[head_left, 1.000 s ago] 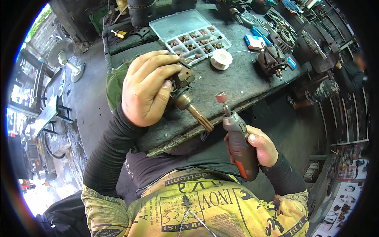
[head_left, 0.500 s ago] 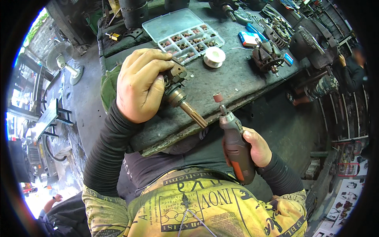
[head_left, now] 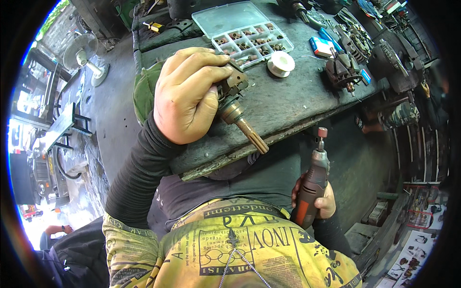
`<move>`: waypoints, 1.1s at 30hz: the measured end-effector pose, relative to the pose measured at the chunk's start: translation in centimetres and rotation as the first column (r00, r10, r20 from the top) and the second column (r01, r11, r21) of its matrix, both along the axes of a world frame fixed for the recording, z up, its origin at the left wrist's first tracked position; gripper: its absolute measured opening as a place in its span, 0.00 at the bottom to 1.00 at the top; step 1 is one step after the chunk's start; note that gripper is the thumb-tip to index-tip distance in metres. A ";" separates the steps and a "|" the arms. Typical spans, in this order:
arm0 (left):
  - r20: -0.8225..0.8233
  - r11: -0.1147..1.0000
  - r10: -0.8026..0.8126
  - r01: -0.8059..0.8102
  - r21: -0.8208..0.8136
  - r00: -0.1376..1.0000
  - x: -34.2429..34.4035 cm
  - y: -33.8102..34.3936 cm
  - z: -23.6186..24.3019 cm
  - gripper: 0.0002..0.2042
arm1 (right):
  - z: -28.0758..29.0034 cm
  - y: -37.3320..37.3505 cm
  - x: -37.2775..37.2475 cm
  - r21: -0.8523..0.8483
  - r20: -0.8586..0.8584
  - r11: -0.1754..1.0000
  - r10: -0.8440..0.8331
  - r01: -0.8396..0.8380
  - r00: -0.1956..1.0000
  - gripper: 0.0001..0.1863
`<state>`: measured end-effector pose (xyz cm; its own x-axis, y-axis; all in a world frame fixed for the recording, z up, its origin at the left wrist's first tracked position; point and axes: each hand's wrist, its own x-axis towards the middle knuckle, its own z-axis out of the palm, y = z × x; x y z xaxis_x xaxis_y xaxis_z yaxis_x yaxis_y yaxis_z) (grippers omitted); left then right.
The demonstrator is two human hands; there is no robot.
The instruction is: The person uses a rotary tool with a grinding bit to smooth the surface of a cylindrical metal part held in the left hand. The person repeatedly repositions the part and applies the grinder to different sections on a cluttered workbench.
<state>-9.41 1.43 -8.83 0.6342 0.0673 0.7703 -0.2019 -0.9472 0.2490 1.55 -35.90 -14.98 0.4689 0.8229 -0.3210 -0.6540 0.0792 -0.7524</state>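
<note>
1. Closed firmly over a grimy metal head (head_left: pixel 235 79) — fingers across its top, thumb on the near side — is the left hand (head_left: pixel 185 101). Dark green cloth (head_left: pixel 148 89) lies just beside this wrist.
2. From that head a splined shaft (head_left: pixel 251 132) slants down to the right, its tip at the front edge of the workbench (head_left: pixel 297 96); whether the head rests on the surface, I cannot tell.
3. Beyond the left hand, a clear compartment case (head_left: pixel 230 20) lies open, small reddish-brown abrasive sleeves (head_left: pixel 245 46) sorted inside.
4. Near its front right corner stands a spool (head_left: pixel 281 64) of whitish wire or thread.
5. Right hand (head_left: pixel 326 201): wrapped around the dark body of a rotary tool (head_left: pixel 313 185), in front of the workbench. Its reddish sanding drum (head_left: pixel 322 132) points up and away, well apart from the shaft.
6. Farther right on the workbench are a blue-and-white box (head_left: pixel 321 46), a dark finned rotor (head_left: pixel 343 72) and a small blue packet (head_left: pixel 366 77).
7. At far right, partly shadowed, is another person (head_left: pixel 401 115) in camouflage-patterned clothing.
</note>
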 end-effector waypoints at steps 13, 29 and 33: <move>0.065 0.999 -0.046 0.044 0.022 0.997 0.4 0.2 0.2 0.15 | 4.9 0.9 -0.8 -0.324 0.365 0.945 0.079 0.047 0.927 0.45; -0.065 0.994 -0.054 0.060 0.087 0.996 -0.2 1.1 0.4 0.18 | 13.6 7.3 -0.2 -0.668 0.743 0.744 0.667 -0.011 0.049 0.46; -0.058 0.997 -0.051 0.054 0.063 0.997 -0.2 1.0 0.3 0.18 | 13.5 7.8 -0.7 -0.683 0.731 0.730 0.682 0.028 0.025 0.47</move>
